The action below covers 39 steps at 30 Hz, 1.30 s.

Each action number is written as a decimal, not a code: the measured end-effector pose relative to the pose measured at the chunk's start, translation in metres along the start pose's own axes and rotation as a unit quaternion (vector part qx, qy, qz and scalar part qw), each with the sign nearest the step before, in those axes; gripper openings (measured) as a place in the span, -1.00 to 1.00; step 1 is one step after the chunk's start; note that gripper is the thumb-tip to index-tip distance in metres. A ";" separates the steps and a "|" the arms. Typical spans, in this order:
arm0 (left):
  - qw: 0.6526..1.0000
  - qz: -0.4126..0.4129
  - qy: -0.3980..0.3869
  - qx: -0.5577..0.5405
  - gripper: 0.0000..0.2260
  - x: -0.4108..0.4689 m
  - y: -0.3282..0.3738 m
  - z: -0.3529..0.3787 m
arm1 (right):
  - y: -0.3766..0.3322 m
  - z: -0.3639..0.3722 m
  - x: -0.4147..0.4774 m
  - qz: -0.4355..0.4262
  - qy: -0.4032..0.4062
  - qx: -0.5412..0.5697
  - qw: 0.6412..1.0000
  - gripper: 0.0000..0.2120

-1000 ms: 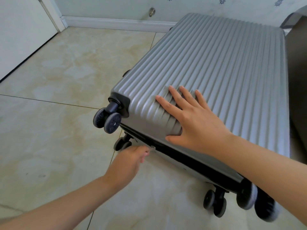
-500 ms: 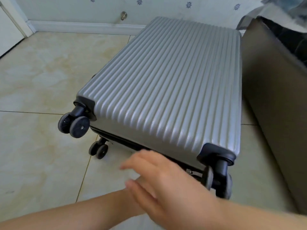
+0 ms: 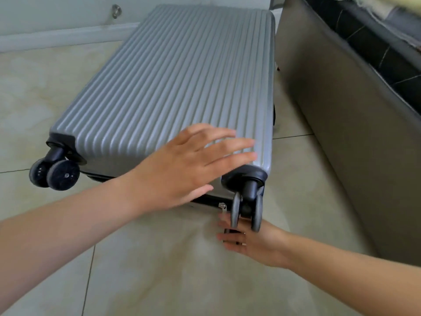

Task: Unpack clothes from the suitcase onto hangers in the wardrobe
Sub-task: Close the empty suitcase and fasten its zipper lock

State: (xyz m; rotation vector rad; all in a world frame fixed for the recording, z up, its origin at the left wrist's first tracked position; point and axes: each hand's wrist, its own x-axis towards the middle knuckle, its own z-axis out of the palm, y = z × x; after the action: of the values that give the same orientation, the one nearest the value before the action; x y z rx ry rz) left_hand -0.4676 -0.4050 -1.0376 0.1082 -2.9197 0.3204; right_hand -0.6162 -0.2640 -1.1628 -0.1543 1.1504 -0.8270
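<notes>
A silver ribbed hard-shell suitcase (image 3: 173, 83) lies flat and closed on the tiled floor, its wheels toward me. My left hand (image 3: 182, 169) is flat with fingers spread over the shell's near right corner, blurred by motion. My right hand (image 3: 248, 242) is low by the near right wheel pair (image 3: 247, 210), fingers extended and apart toward the small metal zipper pull (image 3: 222, 206) on the dark zipper seam. It holds nothing that I can see. No clothes, hangers or wardrobe are in view.
A grey-brown upholstered bed side (image 3: 341, 124) stands close along the suitcase's right edge. The left wheel pair (image 3: 54, 174) sticks out at the near left corner. A white skirting board (image 3: 63, 37) and wall with a door stopper (image 3: 116, 11) run behind.
The hands have swapped roles: the right hand left the shell and dropped to the zipper by the right wheel, and the left hand rose from the zipper onto the shell. My view shifted right.
</notes>
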 end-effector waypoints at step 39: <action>0.974 0.176 -0.133 0.049 -0.61 -0.044 -0.030 0.005 | -0.097 -0.011 0.037 0.046 -0.059 -0.152 0.986 -0.72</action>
State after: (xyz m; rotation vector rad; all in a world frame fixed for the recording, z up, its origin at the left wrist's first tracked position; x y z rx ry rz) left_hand -0.4231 -0.4328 -1.0451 -0.3863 -3.1798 0.5433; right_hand -0.6684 -0.3529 -1.1464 -0.3958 1.1569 -0.5500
